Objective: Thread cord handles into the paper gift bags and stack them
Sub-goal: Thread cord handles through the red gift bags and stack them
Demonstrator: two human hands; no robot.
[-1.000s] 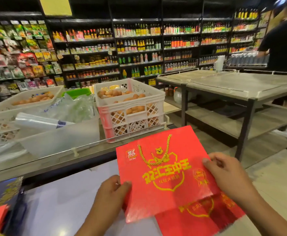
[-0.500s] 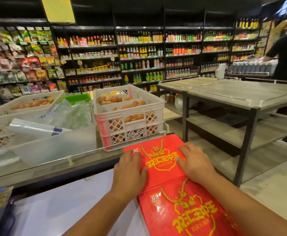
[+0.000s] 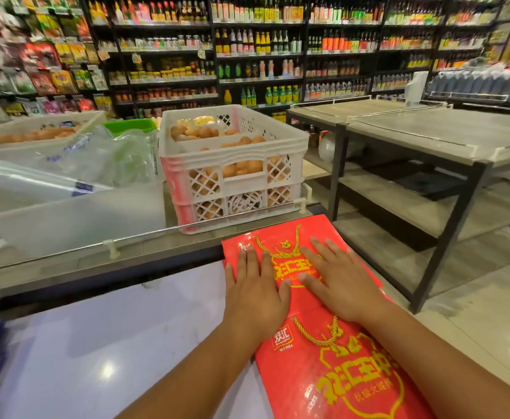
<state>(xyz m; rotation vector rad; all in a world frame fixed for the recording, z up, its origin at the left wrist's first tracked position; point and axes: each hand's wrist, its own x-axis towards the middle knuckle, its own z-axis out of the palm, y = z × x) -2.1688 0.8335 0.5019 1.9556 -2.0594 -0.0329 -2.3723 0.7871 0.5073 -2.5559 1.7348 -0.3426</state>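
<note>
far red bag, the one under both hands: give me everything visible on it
The far red bag is a glossy red paper gift bag lying flat, printed in yellow with a shield emblem, large characters and a small bear head, plus a white logo patch at its top left corner. A twisted gold cord handle is threaded at its far edge and lies looped on its face. The left hand and right hand press flat on it, fingers straight. It sits on the white counter, near end overlapping the near red bag.

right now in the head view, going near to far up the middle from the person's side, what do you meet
near red gift bag → left hand and right hand pressed flat on the far red gift bag → metal rail → white crate of eggs → shelves of bottles
</note>
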